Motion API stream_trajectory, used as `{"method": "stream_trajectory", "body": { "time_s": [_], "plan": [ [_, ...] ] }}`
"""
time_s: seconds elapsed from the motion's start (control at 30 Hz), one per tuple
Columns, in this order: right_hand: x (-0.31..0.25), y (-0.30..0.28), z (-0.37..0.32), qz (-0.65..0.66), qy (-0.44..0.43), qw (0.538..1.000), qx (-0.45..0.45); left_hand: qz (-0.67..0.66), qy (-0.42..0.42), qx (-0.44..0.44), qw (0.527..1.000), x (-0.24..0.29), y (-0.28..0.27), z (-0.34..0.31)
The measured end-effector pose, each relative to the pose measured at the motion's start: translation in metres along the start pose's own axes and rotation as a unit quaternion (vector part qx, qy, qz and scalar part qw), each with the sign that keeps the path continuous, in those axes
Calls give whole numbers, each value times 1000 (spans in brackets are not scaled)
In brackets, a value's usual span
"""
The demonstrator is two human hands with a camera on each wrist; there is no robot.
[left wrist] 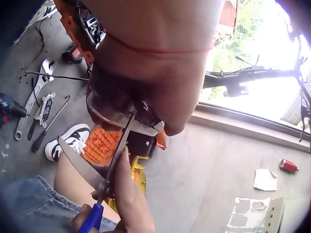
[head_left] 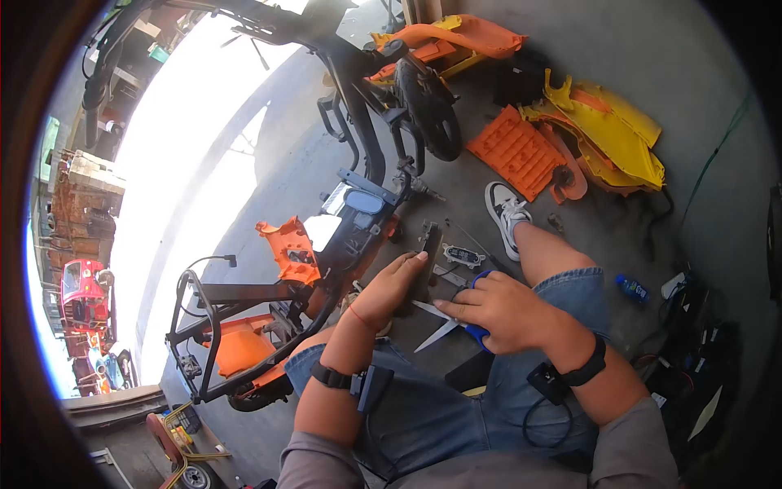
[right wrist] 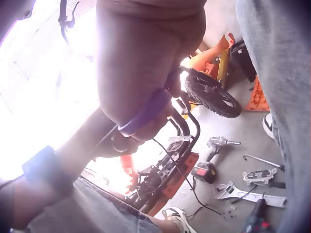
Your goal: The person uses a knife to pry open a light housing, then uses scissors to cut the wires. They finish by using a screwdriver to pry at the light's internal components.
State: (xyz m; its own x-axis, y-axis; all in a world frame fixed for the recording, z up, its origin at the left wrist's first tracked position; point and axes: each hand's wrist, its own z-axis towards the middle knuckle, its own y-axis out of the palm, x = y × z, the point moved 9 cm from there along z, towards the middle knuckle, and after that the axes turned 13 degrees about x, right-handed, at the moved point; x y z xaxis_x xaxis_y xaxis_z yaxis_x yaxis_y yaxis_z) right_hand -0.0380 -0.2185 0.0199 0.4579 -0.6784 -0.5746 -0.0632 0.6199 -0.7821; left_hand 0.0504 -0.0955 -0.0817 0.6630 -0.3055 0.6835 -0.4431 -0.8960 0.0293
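My left hand (head_left: 383, 287) grips a dark, elongated part (head_left: 425, 265) above my lap. In the left wrist view this part (left wrist: 108, 108) has a clear, glossy shell, and the palm hides much of it. Scissors (head_left: 477, 334) with blue handles are held by my right hand (head_left: 513, 314), their blades spread apart. One blade tip (left wrist: 127, 127) reaches the end of the dark part, while the other blade (left wrist: 80, 165) points off to the side. In the right wrist view the blue handle (right wrist: 146, 114) lies against my fingers.
A stripped scooter frame (head_left: 362, 134) stands ahead and to the left. Orange panels (head_left: 513, 153) and yellow panels (head_left: 615, 126) lie at the upper right. On the floor are an adjustable wrench (right wrist: 257, 198), a small display module (right wrist: 260, 176), a screwdriver (left wrist: 43, 138) and a cordless impact wrench (right wrist: 208, 167).
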Motion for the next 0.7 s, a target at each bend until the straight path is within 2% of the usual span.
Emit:
{"method": "stream_trajectory", "body": {
  "time_s": [0.17, 0.23, 0.33, 0.5, 0.6, 0.7],
  "plan": [
    [8, 8, 1, 75, 9, 997, -9, -20, -36, -6, 999, -12, -2, 3],
    [9, 8, 3, 96, 12, 995, -10, -52, -8, -5, 999, -7, 2, 1],
    [13, 6, 6, 162, 35, 986, -5, -16, -44, 5, 999, -12, -3, 0],
    [21, 18, 6, 257, 98, 960, -54, -37, -19, 8, 999, -12, -5, 3],
    [24, 25, 4, 259, 109, 955, -90, -50, -11, 5, 999, -9, -4, 3],
    [23, 20, 7, 261, 99, 958, -63, -59, -7, -2, 998, -8, -3, 3]
  ]
}}
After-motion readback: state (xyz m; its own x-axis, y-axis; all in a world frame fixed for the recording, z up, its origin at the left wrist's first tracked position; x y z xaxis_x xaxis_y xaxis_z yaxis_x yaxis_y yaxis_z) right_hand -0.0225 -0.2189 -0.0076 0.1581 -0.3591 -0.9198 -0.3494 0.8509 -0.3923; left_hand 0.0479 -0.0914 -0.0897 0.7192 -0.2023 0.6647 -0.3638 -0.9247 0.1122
